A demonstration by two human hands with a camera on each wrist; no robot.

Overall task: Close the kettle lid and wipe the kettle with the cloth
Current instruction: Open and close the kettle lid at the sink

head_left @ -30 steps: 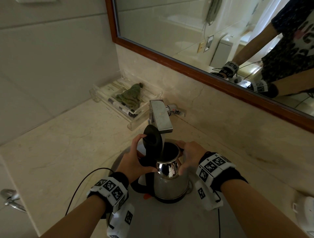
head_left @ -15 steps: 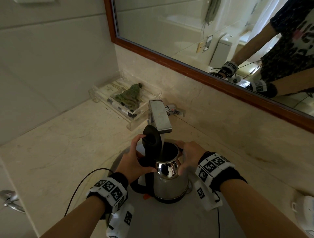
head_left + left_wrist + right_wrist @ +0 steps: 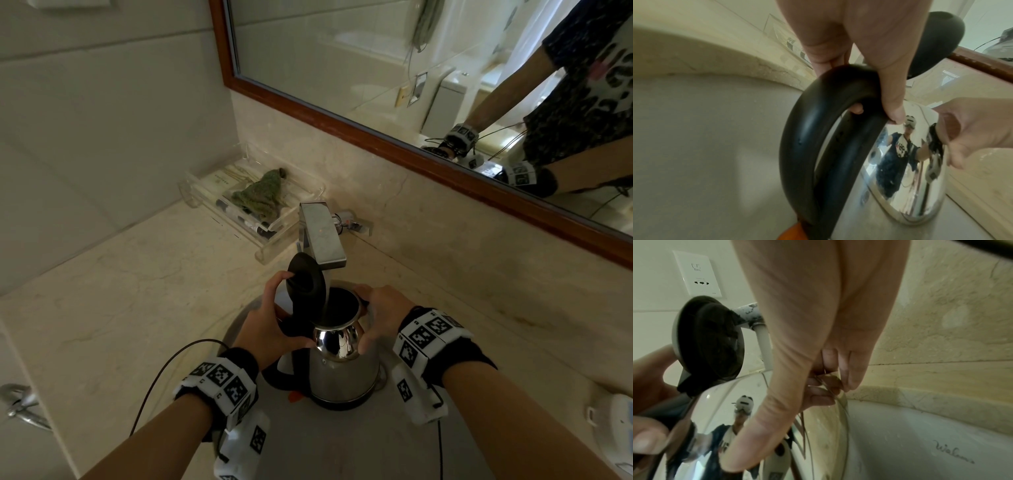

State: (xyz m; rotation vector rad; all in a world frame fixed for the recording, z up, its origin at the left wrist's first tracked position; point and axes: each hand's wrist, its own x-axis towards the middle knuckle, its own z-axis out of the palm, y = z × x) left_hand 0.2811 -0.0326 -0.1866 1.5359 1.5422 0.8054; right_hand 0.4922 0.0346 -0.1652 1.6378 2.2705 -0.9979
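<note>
A steel kettle (image 3: 342, 373) stands in the sink basin under the tap, its black lid (image 3: 306, 278) hinged up and upright. My left hand (image 3: 274, 318) grips the top of the black handle (image 3: 818, 129), thumb on the steel shoulder and one finger reaching up behind the lid. My right hand (image 3: 376, 315) holds the kettle's upper body on the other side, thumb (image 3: 766, 418) pressed on the shiny front, fingers at the rim. The green cloth (image 3: 263, 193) lies crumpled in a clear tray (image 3: 274, 240) at the back left, away from both hands.
A square chrome tap (image 3: 322, 240) overhangs the kettle just behind the lid. A dark cord (image 3: 161, 377) loops over the marble counter on the left. A wood-framed mirror (image 3: 411, 150) runs along the back wall. A white object (image 3: 613, 428) sits at the right edge.
</note>
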